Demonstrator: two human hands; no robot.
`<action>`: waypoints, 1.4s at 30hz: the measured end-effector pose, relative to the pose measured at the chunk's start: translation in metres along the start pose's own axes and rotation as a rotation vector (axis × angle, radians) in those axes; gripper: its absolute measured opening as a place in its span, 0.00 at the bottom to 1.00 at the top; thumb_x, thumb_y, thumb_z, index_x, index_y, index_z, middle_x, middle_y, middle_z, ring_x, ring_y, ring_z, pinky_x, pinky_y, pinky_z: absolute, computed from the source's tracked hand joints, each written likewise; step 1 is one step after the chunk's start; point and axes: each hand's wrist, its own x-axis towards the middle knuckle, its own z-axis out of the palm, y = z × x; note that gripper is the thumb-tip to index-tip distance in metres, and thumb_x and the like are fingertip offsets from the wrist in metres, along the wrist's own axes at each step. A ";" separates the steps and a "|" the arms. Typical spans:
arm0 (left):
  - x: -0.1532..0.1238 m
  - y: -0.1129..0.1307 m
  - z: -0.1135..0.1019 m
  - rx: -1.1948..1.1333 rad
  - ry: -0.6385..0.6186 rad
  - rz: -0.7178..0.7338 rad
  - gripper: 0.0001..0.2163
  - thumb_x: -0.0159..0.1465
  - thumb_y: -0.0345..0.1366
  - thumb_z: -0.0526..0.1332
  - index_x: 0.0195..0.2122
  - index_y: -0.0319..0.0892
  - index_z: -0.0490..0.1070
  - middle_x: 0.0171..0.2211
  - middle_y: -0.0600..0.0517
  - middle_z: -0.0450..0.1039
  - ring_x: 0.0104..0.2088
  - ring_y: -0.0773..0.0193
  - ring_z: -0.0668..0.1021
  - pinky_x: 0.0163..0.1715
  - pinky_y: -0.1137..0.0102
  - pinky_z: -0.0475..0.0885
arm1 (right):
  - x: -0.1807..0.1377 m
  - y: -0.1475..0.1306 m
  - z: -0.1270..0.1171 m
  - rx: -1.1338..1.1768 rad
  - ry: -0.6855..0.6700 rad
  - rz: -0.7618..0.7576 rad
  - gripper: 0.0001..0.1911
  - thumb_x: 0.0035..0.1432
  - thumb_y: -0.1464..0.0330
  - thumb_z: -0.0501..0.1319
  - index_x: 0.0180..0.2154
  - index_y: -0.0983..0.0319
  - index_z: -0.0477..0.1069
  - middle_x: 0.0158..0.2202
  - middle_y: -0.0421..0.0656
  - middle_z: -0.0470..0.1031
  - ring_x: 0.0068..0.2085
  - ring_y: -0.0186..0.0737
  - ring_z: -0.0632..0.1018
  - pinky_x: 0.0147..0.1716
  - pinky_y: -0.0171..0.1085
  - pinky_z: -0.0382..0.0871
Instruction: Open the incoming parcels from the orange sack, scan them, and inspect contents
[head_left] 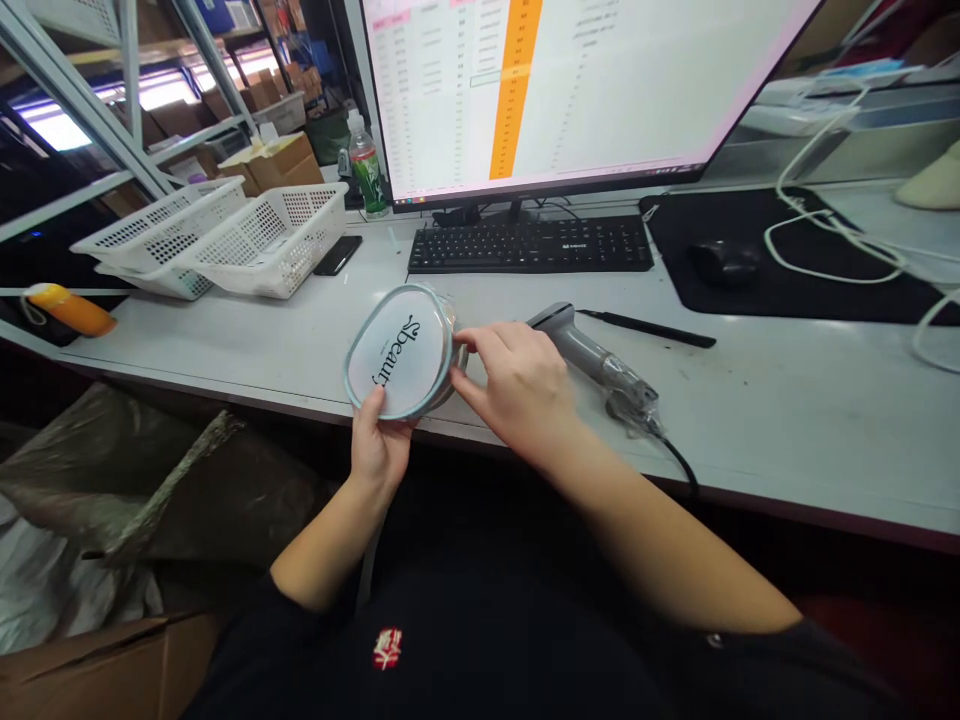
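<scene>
Over the front edge of the desk I hold an oval case (pixel 397 350) with a white lid, a pale blue rim and the word "beauty" on it. Clear plastic film shows around its side. My left hand (pixel 379 445) grips it from below, thumb on the lid and the other fingers hidden underneath. At the case's right side, my right hand (pixel 517 385) pinches the edge with thumb and forefinger; whether it has film or rim between them I cannot tell. A grey barcode scanner (pixel 600 355), partly wrapped in plastic, lies just beyond my right hand.
A keyboard (pixel 525 245) and a monitor (pixel 585 90) stand behind the case. White baskets (pixel 277 240), a phone (pixel 339 255) and a green-labelled bottle (pixel 366 165) are at left. A black pen-like tool (pixel 649 328), a mouse (pixel 724 262) and white cables (pixel 825 225) lie right.
</scene>
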 end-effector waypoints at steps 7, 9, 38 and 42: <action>-0.017 -0.016 0.002 -0.013 -0.015 0.107 0.31 0.59 0.43 0.72 0.63 0.63 0.66 0.66 0.52 0.70 0.64 0.49 0.75 0.52 0.58 0.79 | 0.005 0.018 0.021 -0.088 0.053 -0.008 0.12 0.65 0.72 0.58 0.45 0.60 0.79 0.41 0.47 0.82 0.39 0.45 0.78 0.41 0.42 0.64; -0.017 -0.016 -0.002 -0.009 -0.030 0.037 0.31 0.57 0.43 0.73 0.62 0.58 0.68 0.64 0.49 0.72 0.64 0.47 0.74 0.53 0.57 0.79 | 0.008 0.024 0.020 -0.063 0.068 -0.018 0.12 0.67 0.71 0.57 0.44 0.59 0.80 0.41 0.47 0.82 0.38 0.43 0.78 0.39 0.41 0.64; 0.012 0.036 -0.020 0.395 -0.261 -0.098 0.42 0.46 0.32 0.72 0.65 0.59 0.68 0.59 0.57 0.78 0.65 0.45 0.73 0.66 0.51 0.72 | 0.051 0.031 -0.007 -0.213 -0.443 -0.135 0.24 0.77 0.62 0.44 0.57 0.57 0.75 0.57 0.39 0.76 0.51 0.35 0.79 0.37 0.36 0.62; 0.022 0.033 -0.018 0.450 -0.245 -0.036 0.28 0.53 0.39 0.69 0.58 0.59 0.75 0.55 0.59 0.81 0.66 0.45 0.73 0.70 0.46 0.66 | 0.061 0.037 0.001 -0.008 -0.454 -0.069 0.17 0.74 0.60 0.52 0.52 0.57 0.77 0.54 0.36 0.78 0.50 0.32 0.79 0.38 0.35 0.61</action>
